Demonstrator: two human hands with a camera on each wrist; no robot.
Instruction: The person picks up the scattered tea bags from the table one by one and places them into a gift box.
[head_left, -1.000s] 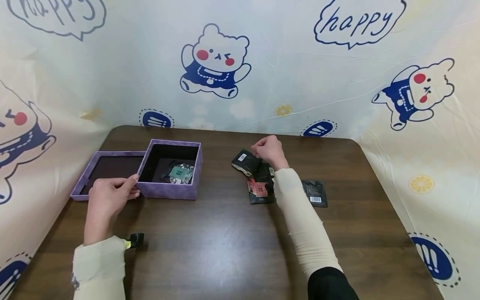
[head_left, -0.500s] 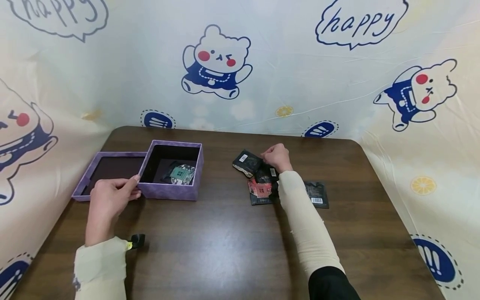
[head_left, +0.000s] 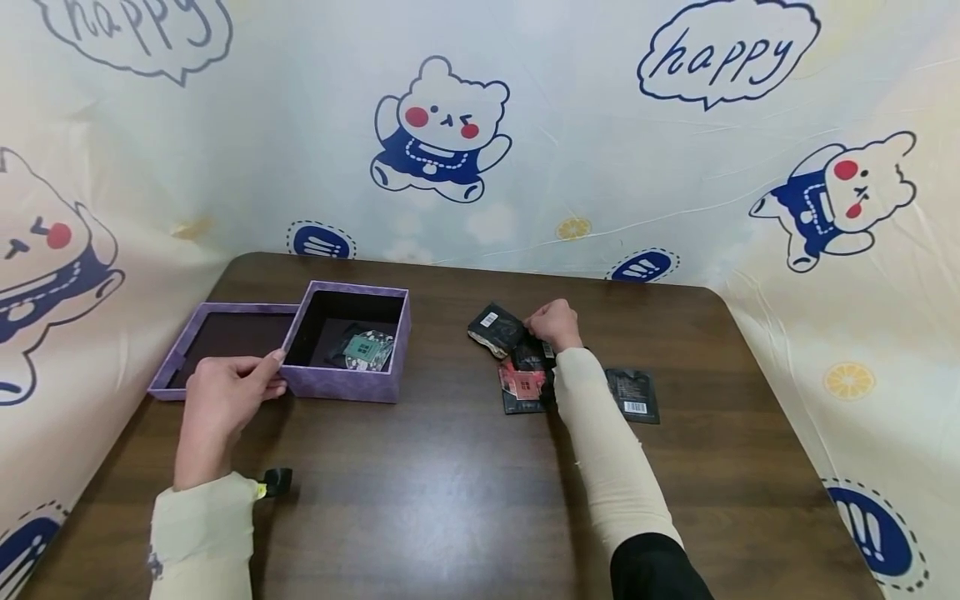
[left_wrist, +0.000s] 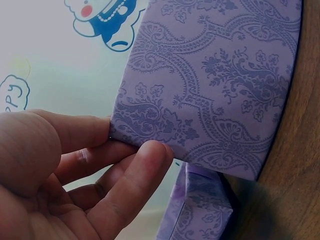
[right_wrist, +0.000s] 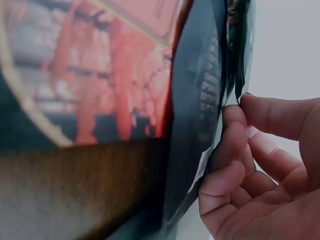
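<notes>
My left hand (head_left: 228, 398) pinches the near left corner of a purple patterned box (head_left: 345, 385); the left wrist view shows thumb and fingertips at that corner. Inside the box lies a packet with a green label (head_left: 367, 348). On the right, my right hand (head_left: 555, 323) is over a small pile of dark packets. Its thumb and forefinger pinch the edge of a black packet (right_wrist: 237, 50), seen close up in the right wrist view. The pile also has a black packet with a barcode label (head_left: 495, 327) and a red-labelled packet (head_left: 521, 392).
A shallow purple tray, apparently the lid (head_left: 247, 307), lies against the box's left side. One more black packet (head_left: 633, 396) lies apart, right of my right forearm. The brown table (head_left: 420, 500) meets a printed cloth (head_left: 525, 150) behind and at both sides.
My right hand has come slightly nearer and to the right over the pile. The left hand keeps its place at the box corner. The head view has shifted a little.
</notes>
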